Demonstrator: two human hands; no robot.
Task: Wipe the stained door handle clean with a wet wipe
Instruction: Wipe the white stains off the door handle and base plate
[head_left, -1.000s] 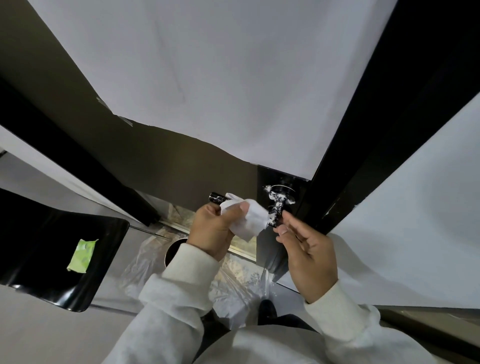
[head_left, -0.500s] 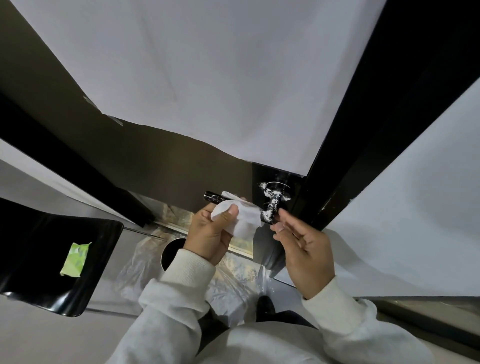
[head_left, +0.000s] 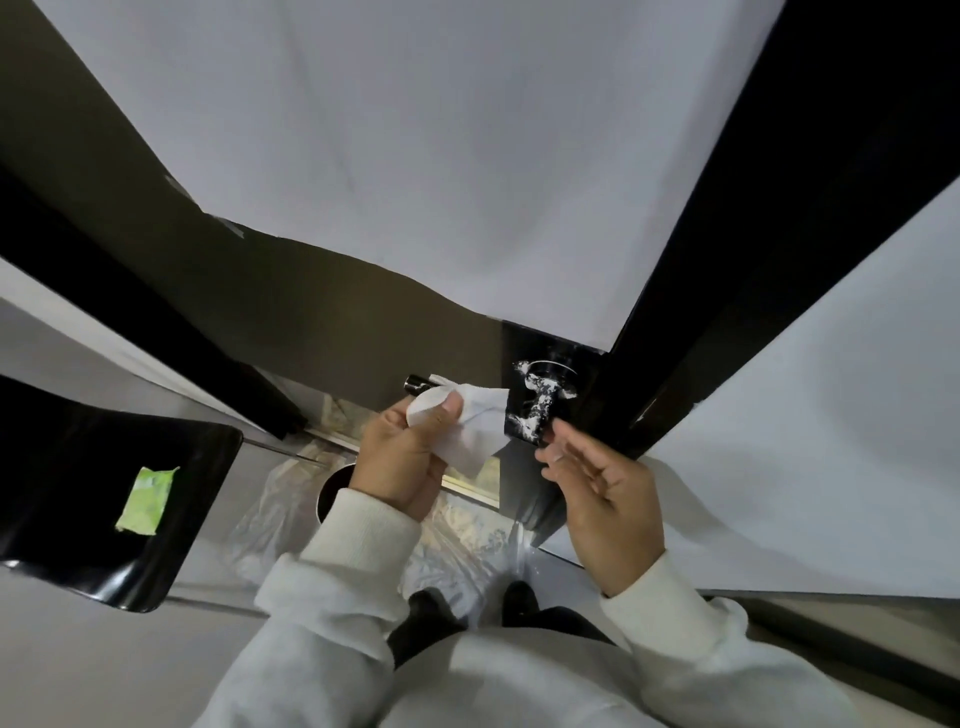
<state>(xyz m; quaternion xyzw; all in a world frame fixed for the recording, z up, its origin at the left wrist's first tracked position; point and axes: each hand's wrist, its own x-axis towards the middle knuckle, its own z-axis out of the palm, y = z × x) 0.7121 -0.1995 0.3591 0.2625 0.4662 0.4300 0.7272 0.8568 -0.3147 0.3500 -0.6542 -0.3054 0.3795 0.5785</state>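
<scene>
At the door's edge, just below the big white sheet (head_left: 441, 171) taped over the panel, sits the black lever handle (head_left: 537, 410), its neck and round rose caked in white smears. The left hand (head_left: 402, 457) is curled around the white wet wipe (head_left: 467, 423), thumb pinning it on top, and the wipe is draped over the lever's middle, so only the bare, glossy tip of the handle (head_left: 418, 383) pokes out to the left. How much of the lever under the wipe is stained, can't tell. The right hand (head_left: 608, 493) hangs loosely open, fingers half curled and holding nothing, its fingertips just beside the lower end of the smeared neck; whether they touch it is hard to make out. Off to the left, a green wipe packet (head_left: 145, 500) lies on a glossy black chair seat (head_left: 62, 525), cut off at the frame edge. Down below, crinkled clear plastic (head_left: 457, 530) covers the floor, and a dark round opening (head_left: 335, 491) is mostly hidden behind the left wrist. Both cream sleeves (head_left: 337, 582) run out of frame at the bottom.
</scene>
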